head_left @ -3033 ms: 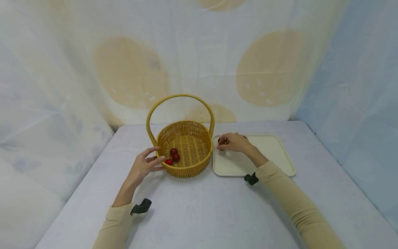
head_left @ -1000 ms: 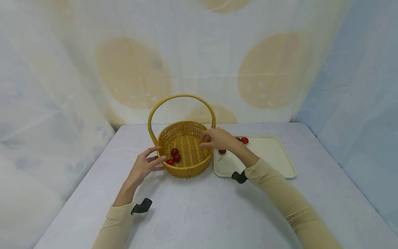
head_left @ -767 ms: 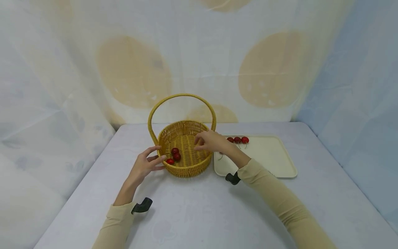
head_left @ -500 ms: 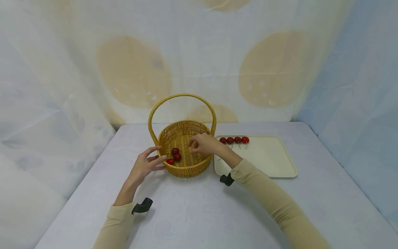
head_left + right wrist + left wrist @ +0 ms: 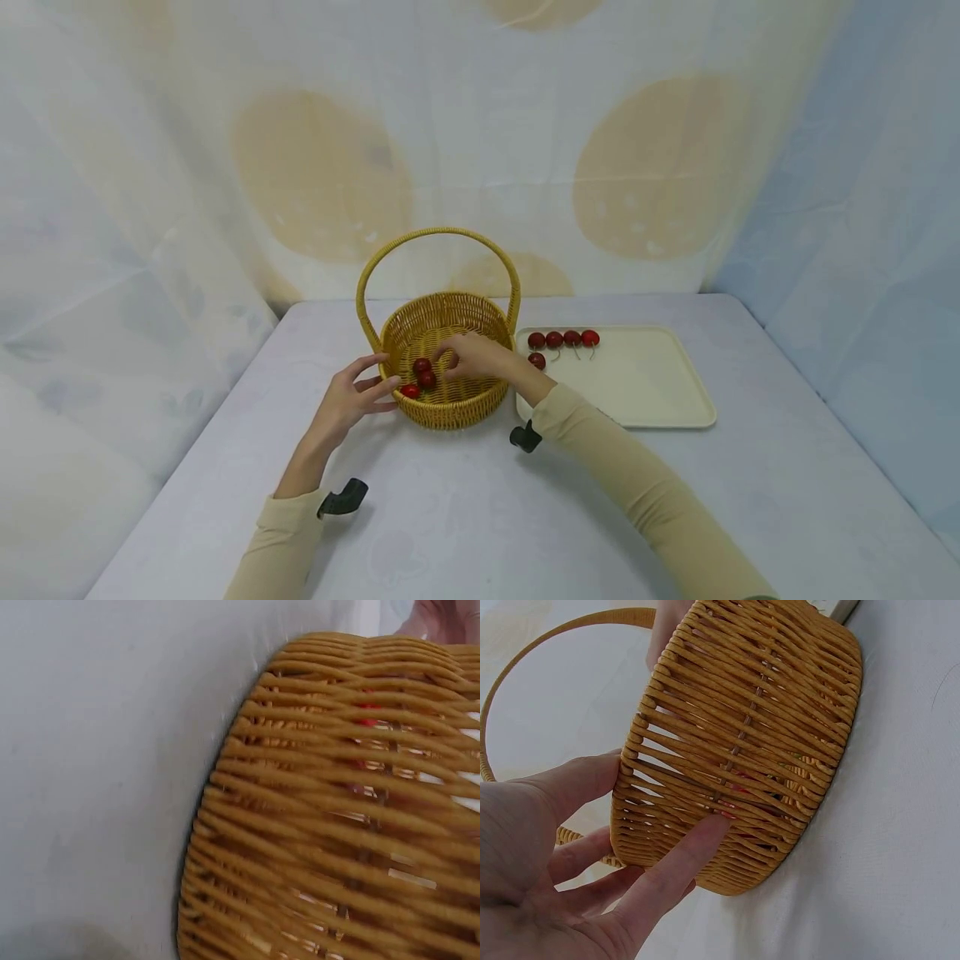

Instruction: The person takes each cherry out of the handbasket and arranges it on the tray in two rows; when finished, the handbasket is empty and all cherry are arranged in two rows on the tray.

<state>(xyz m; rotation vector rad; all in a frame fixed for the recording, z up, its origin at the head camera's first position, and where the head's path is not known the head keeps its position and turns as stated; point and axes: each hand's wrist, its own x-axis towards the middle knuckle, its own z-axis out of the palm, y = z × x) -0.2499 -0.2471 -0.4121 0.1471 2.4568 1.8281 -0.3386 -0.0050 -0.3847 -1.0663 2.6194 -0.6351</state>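
A yellow wicker basket (image 5: 448, 412) with a tall hoop handle stands on the table. My left hand (image 5: 351, 400) holds its left rim; the left wrist view shows a finger (image 5: 671, 874) spread along the woven outer wall (image 5: 742, 735). Inside the basket, near that hand, lie a dark red cherry (image 5: 422, 365), another dark one (image 5: 427, 380) touching it, and a brighter red cherry (image 5: 410, 391). My right hand (image 5: 476, 357) reaches over the right rim into the basket, thumb and forefinger apart close to the dark cherries. In the right wrist view the basket wall (image 5: 322, 810) hides that hand's fingertips.
A cream tray (image 5: 637, 392) sits right beside the basket. Several cherries (image 5: 572, 338) with stems line its back edge, and one more cherry (image 5: 536, 361) lies in front of the row's left end. Fabric drapes (image 5: 480, 150) surround the table.
My right hand has let go of a cherry at the tray's left side and moved left into the basket, down toward the cherries there. My left hand stays at the basket's rim.
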